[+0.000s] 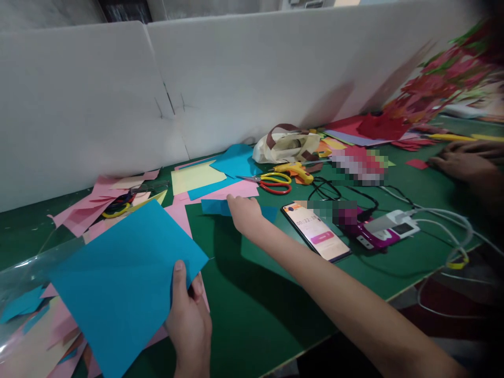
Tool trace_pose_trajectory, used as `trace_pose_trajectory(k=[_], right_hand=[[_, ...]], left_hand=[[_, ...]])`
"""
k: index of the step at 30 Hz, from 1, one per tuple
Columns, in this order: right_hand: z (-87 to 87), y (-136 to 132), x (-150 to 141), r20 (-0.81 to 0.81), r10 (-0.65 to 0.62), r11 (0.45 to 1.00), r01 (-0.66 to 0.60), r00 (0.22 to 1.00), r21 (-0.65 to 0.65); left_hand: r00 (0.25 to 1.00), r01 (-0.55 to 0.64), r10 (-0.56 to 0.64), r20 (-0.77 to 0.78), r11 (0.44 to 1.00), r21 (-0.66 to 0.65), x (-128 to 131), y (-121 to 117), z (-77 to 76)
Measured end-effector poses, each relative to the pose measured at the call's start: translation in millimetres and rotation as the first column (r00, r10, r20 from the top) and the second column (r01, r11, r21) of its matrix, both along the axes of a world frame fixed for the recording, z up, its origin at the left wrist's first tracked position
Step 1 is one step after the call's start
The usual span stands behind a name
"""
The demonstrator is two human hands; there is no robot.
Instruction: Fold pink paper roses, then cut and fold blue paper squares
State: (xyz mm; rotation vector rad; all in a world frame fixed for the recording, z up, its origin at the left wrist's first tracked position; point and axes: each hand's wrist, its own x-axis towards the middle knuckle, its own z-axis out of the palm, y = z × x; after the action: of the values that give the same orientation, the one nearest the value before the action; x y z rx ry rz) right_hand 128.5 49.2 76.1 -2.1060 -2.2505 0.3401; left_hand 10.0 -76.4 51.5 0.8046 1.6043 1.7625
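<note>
A large blue sheet of paper (129, 273) is pinched at its right-hand corner by my left hand (191, 315), thumb on top and fingers behind. The sheet is held tilted above the table's left side. Farther forward, my right hand (244, 212) has its fingers curled together at a blue paper strip (214, 207) lying on the green table. The hand covers the middle of the strip, and my fingertips are partly hidden. Just beyond lie pink paper (248, 188) and scissors (275, 181) with yellow and red handles.
A running phone timer (315, 231) lies right of my forearm, beside a purple power strip (376, 236) with cables. Behind are a yellow glue gun (295, 170) and a cloth bag (287, 144). Paper scraps (51, 336) fill the left. Another person's hand (468, 163) rests far right.
</note>
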Motion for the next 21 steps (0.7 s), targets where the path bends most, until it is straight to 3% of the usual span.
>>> trace_pose_trajectory(k=[5,10,11,13,15,16,18,21], right_hand=[[-8.0,6.7,8.9,-0.106,-0.002,1.000,0.000,0.994,-0.024],[3.5,20.9,24.0,-0.352,0.103,0.984,-0.045,0.930,0.170],[3.4,23.6,26.7,-0.459,0.145,0.970,-0.034,0.877,0.243],[-2.7,28.0,30.2,-0.747,0.276,0.920,0.060,0.604,0.388],[-16.8,30.9,30.6,-0.880,0.355,0.893,0.164,0.316,0.419],[-25.7,31.8,29.6,-0.912,0.344,0.897,0.210,0.223,0.389],[-43.8,33.0,26.3,-0.963,0.257,0.936,0.225,0.081,0.269],[-62.1,34.5,20.7,-0.976,0.215,0.959,0.184,0.012,0.214]], left_hand=[[0.996,0.038,-0.039,0.077,0.999,0.017,-0.8,0.2,4.9],[0.998,0.048,-0.049,0.048,0.999,0.017,-0.9,0.1,4.4],[0.998,0.047,-0.048,0.034,0.999,0.011,-1.0,0.1,4.5],[0.999,0.048,-0.049,0.021,0.999,0.011,-1.3,0.7,4.7],[0.998,0.050,-0.051,0.029,0.998,0.028,-2.0,1.8,4.6],[0.998,0.048,-0.050,0.035,0.998,0.038,-2.3,2.5,4.3],[0.998,0.041,-0.043,0.041,0.998,0.055,-3.1,3.5,3.1],[0.998,0.036,-0.038,0.039,0.998,0.057,-3.7,3.7,1.4]])
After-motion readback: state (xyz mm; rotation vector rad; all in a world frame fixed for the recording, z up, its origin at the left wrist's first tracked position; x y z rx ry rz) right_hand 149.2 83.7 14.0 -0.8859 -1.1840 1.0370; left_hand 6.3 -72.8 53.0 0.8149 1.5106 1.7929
